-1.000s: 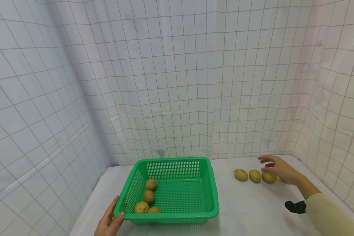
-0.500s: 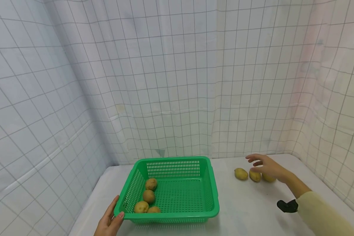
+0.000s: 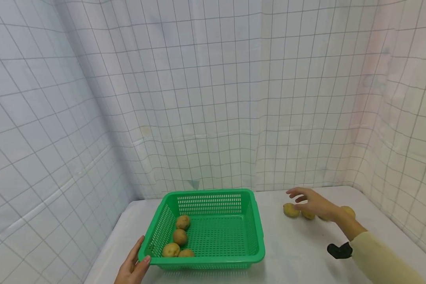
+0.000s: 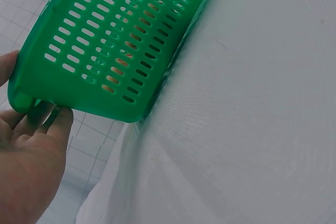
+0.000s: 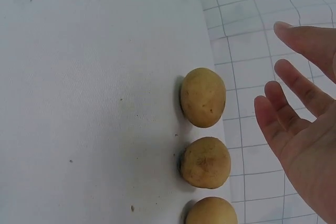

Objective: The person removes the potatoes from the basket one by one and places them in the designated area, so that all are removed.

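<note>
My right grip [image 3: 314, 203], released, drifts toward 9 o'clock along 4 row potatoes [image 3: 291, 210], baring their 3 o'clock end; none secured, I judge | my left grip [image 3: 130, 266] pinches the green basket [image 3: 206, 260], 8 o'clock corner | row at basket's 3 o'clock; 4 inner potatoes [image 3: 180, 237].

From above the left hand [image 3: 130, 268] and the right hand [image 3: 314, 203], the head camera is looking forward and down, taking in the whole basket [image 3: 206, 260]. The left wrist camera is closely facing the basket's outside beside its hand; the right is closely facing potatoes [image 5: 205, 162] beside its hand. The head view is sharing both, though which potatoes are matching I cannot tell.
</note>
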`<state>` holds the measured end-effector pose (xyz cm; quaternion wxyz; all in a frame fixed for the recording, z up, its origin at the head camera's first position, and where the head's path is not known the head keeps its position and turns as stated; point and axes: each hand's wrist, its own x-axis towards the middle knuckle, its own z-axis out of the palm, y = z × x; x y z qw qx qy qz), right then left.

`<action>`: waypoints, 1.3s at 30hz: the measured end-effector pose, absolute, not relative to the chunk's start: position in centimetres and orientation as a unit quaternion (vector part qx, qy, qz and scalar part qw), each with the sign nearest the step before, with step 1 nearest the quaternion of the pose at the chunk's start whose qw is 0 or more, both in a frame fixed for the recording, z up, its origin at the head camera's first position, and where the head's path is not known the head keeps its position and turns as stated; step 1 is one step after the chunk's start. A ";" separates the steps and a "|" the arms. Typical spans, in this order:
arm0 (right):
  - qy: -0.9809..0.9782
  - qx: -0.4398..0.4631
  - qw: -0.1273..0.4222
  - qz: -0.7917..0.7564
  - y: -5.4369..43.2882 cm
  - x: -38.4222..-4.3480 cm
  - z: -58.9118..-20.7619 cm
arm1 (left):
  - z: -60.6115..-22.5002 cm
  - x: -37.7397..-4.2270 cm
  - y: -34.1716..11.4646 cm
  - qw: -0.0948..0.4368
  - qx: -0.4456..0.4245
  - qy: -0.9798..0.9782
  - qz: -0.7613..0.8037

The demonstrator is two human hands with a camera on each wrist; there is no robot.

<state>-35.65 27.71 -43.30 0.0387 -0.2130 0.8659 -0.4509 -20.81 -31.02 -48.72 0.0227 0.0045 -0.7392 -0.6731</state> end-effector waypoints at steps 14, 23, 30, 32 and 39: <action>0.874 -0.205 0.053 -0.437 25.6 -35.5 -42.8 | -48.6 -20.7 -31.0 0.022 0.002 -0.741 -0.671; 0.867 -0.247 0.050 -0.430 25.1 -36.0 -43.3 | -48.5 -20.7 -30.9 0.021 0.006 -0.742 -0.670; 0.869 -0.268 0.042 -0.413 24.0 -36.0 -43.1 | -48.6 -20.8 -31.0 0.023 0.002 -0.744 -0.668; 0.869 -0.272 0.041 -0.412 23.6 -36.0 -43.1 | -48.7 -20.8 -31.1 0.022 -0.001 -0.741 -0.671; 0.872 -0.261 0.048 -0.412 22.6 -36.0 -42.8 | -49.0 -21.0 -31.1 0.024 -0.038 -0.712 -0.701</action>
